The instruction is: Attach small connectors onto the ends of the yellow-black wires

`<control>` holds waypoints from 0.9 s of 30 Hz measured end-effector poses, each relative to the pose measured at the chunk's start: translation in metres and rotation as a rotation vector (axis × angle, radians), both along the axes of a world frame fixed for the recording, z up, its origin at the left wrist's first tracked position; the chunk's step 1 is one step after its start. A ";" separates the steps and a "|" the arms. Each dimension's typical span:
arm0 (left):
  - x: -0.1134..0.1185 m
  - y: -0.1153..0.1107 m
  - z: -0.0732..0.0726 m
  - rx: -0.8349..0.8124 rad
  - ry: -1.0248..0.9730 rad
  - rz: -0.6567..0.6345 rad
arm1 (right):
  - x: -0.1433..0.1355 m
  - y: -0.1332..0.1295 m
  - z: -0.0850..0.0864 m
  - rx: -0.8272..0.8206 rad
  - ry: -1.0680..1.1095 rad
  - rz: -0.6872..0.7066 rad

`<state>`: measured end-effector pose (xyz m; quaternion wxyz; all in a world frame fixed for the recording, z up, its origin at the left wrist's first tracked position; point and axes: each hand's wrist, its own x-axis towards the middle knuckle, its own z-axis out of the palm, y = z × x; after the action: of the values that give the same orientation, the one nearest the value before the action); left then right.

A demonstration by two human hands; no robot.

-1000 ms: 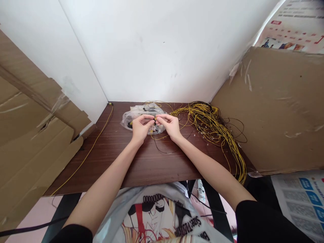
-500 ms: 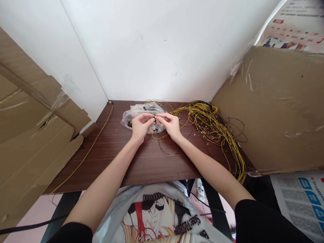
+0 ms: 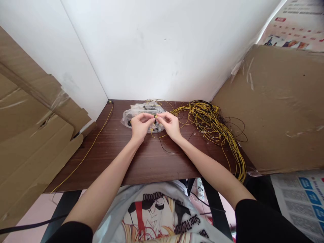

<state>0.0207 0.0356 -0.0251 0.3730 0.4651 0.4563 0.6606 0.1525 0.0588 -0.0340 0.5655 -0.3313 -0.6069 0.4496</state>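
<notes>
My left hand (image 3: 140, 125) and my right hand (image 3: 171, 125) meet fingertip to fingertip above a clear plastic bag (image 3: 126, 116). Between the pinched fingertips is a small yellow-and-black piece (image 3: 156, 116), too small to make out its kind. Thumb and forefinger of each hand are closed on it. A thin dark wire (image 3: 163, 148) loops over the table below my hands. Small yellow and black parts show in the bag, partly hidden by my fingers. A thin yellow wire (image 3: 159, 137) curves out beneath my right hand.
To the right lies a large tangled bundle of yellow and black wires (image 3: 210, 125), hanging over the front edge of the brown table (image 3: 149, 165). One yellow wire (image 3: 93, 145) runs along the left side. Cardboard sheets stand at left (image 3: 32, 135) and right (image 3: 273, 111), with a white wall (image 3: 157, 60) behind.
The loop of dark wire below my hands has shifted slightly and looks smaller. My fingertips have barely moved and still pinch the small piece.
</notes>
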 end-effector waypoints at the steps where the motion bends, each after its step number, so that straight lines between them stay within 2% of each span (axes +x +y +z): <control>1: 0.000 -0.001 0.000 0.006 0.011 0.004 | 0.000 0.000 0.000 -0.002 0.001 -0.003; 15: 0.006 -0.005 0.001 0.044 0.015 0.059 | -0.001 -0.003 0.004 0.118 -0.074 -0.076; 27: 0.000 -0.004 0.002 0.061 0.068 -0.009 | 0.007 0.002 0.005 0.175 -0.123 0.013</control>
<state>0.0211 0.0316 -0.0229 0.3458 0.5005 0.4466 0.6562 0.1594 0.0607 -0.0292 0.5508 -0.3038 -0.6796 0.3775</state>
